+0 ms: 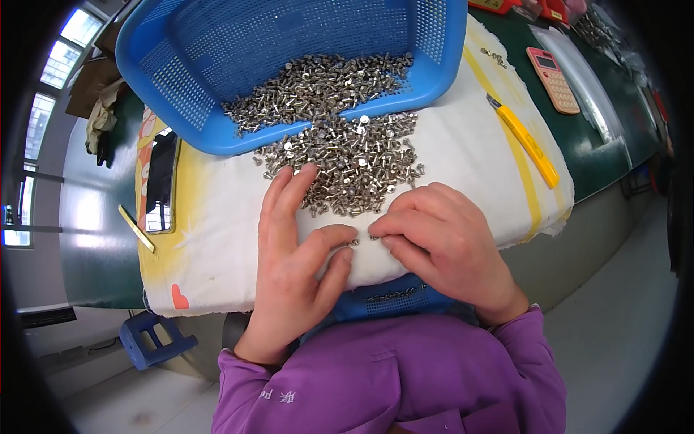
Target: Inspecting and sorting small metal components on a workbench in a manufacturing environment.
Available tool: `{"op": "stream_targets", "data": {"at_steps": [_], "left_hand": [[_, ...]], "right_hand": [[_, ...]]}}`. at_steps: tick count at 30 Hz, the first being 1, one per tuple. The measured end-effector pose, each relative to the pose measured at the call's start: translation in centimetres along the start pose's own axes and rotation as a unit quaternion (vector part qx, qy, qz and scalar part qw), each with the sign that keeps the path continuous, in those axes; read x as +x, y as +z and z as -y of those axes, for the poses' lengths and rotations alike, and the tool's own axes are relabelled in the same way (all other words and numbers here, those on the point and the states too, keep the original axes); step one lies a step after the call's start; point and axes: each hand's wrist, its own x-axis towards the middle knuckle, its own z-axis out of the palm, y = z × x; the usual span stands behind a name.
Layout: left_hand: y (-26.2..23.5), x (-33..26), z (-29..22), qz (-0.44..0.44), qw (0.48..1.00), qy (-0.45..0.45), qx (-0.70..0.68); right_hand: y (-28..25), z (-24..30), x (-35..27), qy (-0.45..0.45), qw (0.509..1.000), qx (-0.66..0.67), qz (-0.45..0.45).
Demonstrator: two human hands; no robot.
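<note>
A pile of small shiny metal screws spills out of a tipped blue plastic basket onto a white-and-yellow cloth. Just in front of the pile, my left hand pinches a screw between thumb and forefinger, while its other fingers stretch up to the pile's left edge. My right hand is closed beside it, thumb and forefinger on another tiny metal piece, likely a screw, mostly covered by the fingertips. Below the table edge, a second blue basket at my lap holds some screws.
A phone and a thin yellow strip lie on the left. On the right are a yellow utility knife, a few loose screws, a pink calculator and clear plastic bags. A blue stool stands lower left.
</note>
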Motion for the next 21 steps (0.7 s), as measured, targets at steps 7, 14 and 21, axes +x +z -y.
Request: {"op": "stream_targets", "data": {"at_steps": [7, 14, 21], "left_hand": [[0.34, -0.10, 0.04, -0.023, 0.999, -0.019, -0.014], [0.48, -0.12, 0.10, -0.028, 0.999, -0.024, -0.009], [0.53, -0.09, 0.13, -0.028, 0.999, -0.021, -0.012]], "right_hand": [[0.38, 0.30, 0.17, -0.006, 1.000, 0.002, 0.007], [0.54, 0.64, 0.51, 0.000, 1.000, 0.030, 0.009], [0.72, 0.53, 0.42, -0.007, 1.000, 0.014, -0.004]]}}
